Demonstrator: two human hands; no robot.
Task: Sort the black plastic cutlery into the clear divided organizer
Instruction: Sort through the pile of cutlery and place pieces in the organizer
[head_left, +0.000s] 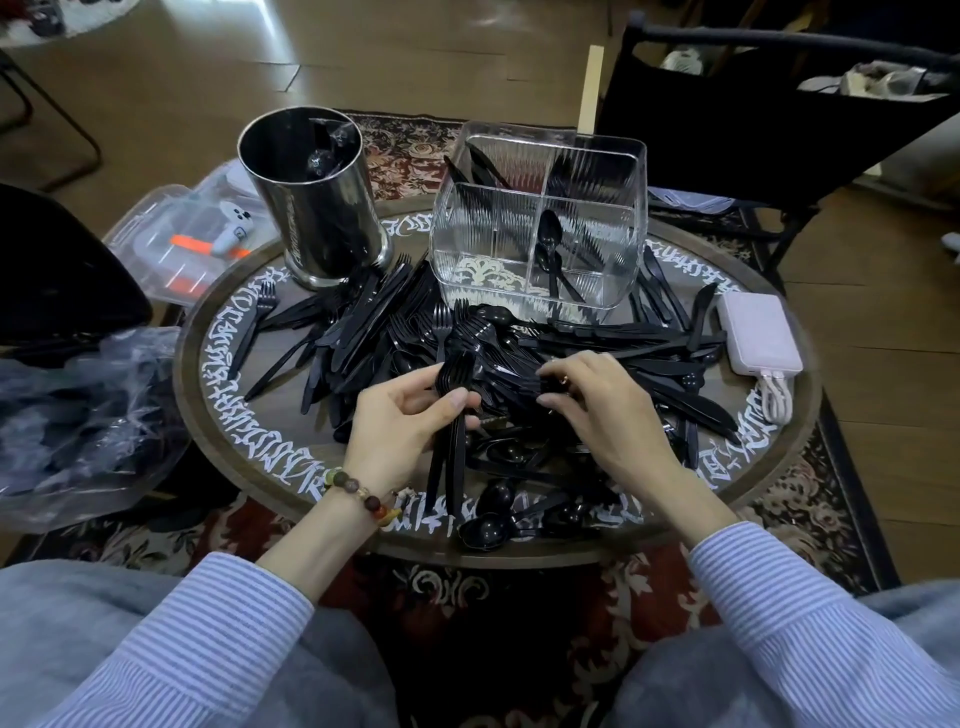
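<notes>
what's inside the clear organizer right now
The organizer holds spoons in the near right section, with more dark cutlery in the back sections; ribbed walls blur which kind.

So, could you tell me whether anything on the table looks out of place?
Yes: a pink power bank with a coiled white cable lies at the table's right edge, touching the loose black cutlery; it is not cutlery.

Organizer (540, 228) right of canister (317, 197).

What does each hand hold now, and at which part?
The left hand grips a bundle of black forks just below the tines, handles hanging down. The right hand pinches cutlery in the pile; which part cannot be told.
</notes>
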